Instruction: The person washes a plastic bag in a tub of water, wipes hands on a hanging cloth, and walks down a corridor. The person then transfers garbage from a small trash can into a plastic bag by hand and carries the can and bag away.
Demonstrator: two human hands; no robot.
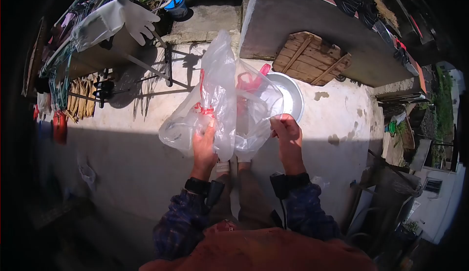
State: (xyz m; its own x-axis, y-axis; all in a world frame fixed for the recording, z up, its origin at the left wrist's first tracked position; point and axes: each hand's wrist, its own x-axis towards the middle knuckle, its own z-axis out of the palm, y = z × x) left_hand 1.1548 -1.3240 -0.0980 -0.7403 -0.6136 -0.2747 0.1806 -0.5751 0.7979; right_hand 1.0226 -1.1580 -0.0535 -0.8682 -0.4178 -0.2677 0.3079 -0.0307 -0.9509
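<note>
A clear plastic bag (221, 95) with red print hangs spread out in front of me at about shin height. My left hand (204, 149) grips its left part near the red marking, with the thumb pointing up. At the right, my right hand (288, 136) has its fingertips pinched on the bag's thin edge. Beyond the bag a round metal basin (294, 97) stands on the ground, partly covered from view. A pink item (251, 80) shows through and beside the plastic; its kind is unclear.
A wooden board (312, 58) leans against a low wall (288, 14). At the left, a white glove (139, 21) hangs on a rack with several hangers. A blue bucket (176, 6) stands at the back. Shadow crosses the concrete floor (127, 166).
</note>
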